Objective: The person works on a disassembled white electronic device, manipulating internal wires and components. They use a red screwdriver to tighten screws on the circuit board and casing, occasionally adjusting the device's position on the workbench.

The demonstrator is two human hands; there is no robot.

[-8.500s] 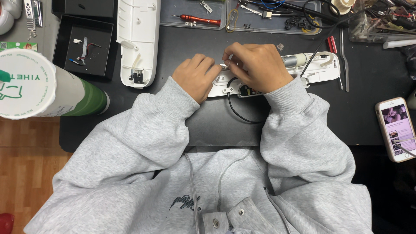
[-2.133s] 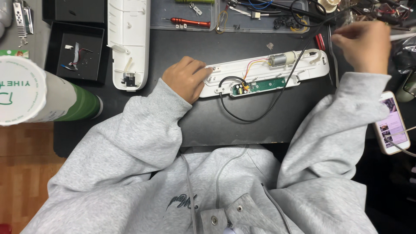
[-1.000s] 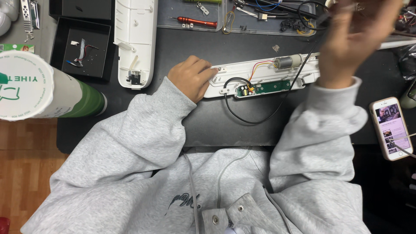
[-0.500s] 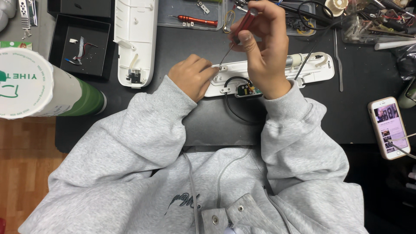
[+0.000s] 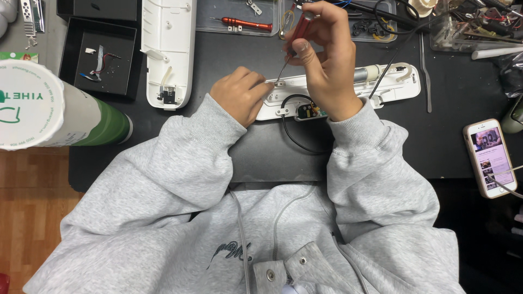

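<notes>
right hand (image 5: pixel 327 60) grip pinches a red-handled screwdriver (image 5: pixel 297 35); left hand (image 5: pixel 239 98), fingers curled, steadies the long white plastic casing (image 5: pixel 392 87).

The long housing (image 5: pixel 338 90) under the hands looks like smooth white plastic with a slight sheen, as does the second shell (image 5: pixel 168 49) near the desk's far left edge. The screwdriver (image 5: pixel 294 38) has a glossy red handle and thin metal shaft. The desk (image 5: pixel 436 147) is matt black; the sleeves (image 5: pixel 359 136) are soft grey cloth.
</notes>
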